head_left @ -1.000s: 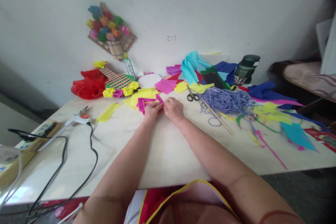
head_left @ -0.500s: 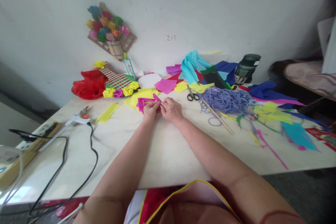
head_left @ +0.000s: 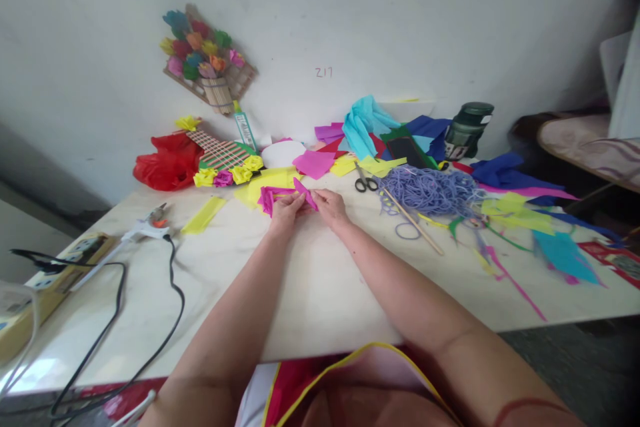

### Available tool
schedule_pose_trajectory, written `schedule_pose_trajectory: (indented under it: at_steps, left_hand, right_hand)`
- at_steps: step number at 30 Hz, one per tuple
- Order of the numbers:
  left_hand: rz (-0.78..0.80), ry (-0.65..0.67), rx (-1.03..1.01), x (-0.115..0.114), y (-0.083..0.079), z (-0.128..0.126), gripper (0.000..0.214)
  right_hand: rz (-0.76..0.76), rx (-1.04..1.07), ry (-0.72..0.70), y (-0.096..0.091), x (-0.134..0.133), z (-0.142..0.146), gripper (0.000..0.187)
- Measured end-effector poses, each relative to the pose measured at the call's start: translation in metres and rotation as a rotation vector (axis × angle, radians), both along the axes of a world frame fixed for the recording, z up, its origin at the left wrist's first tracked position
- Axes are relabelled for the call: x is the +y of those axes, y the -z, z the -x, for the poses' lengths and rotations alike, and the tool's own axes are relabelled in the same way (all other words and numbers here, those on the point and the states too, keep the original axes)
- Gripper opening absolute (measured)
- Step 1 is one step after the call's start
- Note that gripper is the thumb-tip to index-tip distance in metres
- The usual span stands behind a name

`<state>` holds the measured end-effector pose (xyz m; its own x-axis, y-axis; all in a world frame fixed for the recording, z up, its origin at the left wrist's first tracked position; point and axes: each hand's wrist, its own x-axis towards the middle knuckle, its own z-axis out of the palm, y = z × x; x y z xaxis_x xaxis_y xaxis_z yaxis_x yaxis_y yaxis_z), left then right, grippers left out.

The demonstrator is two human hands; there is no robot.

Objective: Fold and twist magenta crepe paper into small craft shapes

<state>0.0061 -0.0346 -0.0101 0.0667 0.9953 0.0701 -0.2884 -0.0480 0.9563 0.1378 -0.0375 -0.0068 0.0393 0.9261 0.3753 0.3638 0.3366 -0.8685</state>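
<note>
Both hands are close together over the white table (head_left: 320, 300), working a strip of magenta crepe paper (head_left: 303, 192). My left hand (head_left: 289, 209) is closed around its lower part, fingers pinched. The fingertips of my right hand (head_left: 327, 205) pinch the strip's right edge. More folded magenta paper (head_left: 270, 197) sticks out to the left of my left hand; I cannot tell whether it is the same piece. Just behind the hands lie yellow paper sheets (head_left: 273, 179). A small guitar-shaped craft (head_left: 225, 155) with yellow and magenta paper flowers rests behind to the left.
Black scissors (head_left: 366, 183), a heap of purple cord (head_left: 430, 190) and a wooden stick (head_left: 415, 223) lie to the right. Left are a glue gun (head_left: 150, 227), its black cable and a power strip (head_left: 60, 267). A dark green jar (head_left: 469, 130) stands at the back.
My right hand has shifted slightly right and away from my left, leaving more of the magenta strip showing between them. The view has moved a little.
</note>
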Motion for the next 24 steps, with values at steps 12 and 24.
schedule_pose_trajectory:
  at_steps: [12, 24]
  left_hand:
    - [0.010, -0.012, -0.007, -0.0004, -0.0025, -0.0007, 0.038]
    - [-0.016, -0.078, 0.065, -0.0026, -0.0007, -0.0055, 0.038]
  right_hand:
    - [-0.199, -0.160, 0.020, 0.0089, 0.0081, 0.0045, 0.023]
    - [0.027, -0.078, 0.047, 0.0070, 0.0068, 0.0054, 0.019]
